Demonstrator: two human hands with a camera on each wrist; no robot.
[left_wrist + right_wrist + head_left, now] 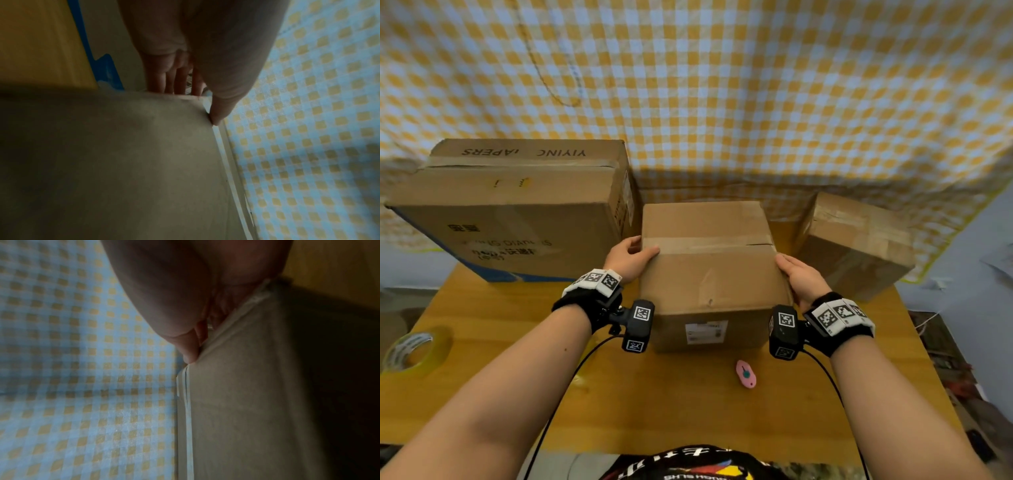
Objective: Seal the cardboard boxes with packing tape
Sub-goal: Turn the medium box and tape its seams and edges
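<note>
On the yellow wooden worktop (482, 342), a tape roll (414, 349) lies at the far left near a large printed box (517, 212). The left hand (628, 258) and right hand (803, 279) grip the middle box (709, 270) by its sides, thumbs over its top edges. A pink cutter (745, 374) lies just before it, a smaller box (859, 246) stands right, and checked yellow-and-white cloth (722, 85) hangs behind.

Brown boxes (709, 274); yellow-white checked cloth (756, 85); yellow table (688, 411); pink cutter (745, 374)
</note>
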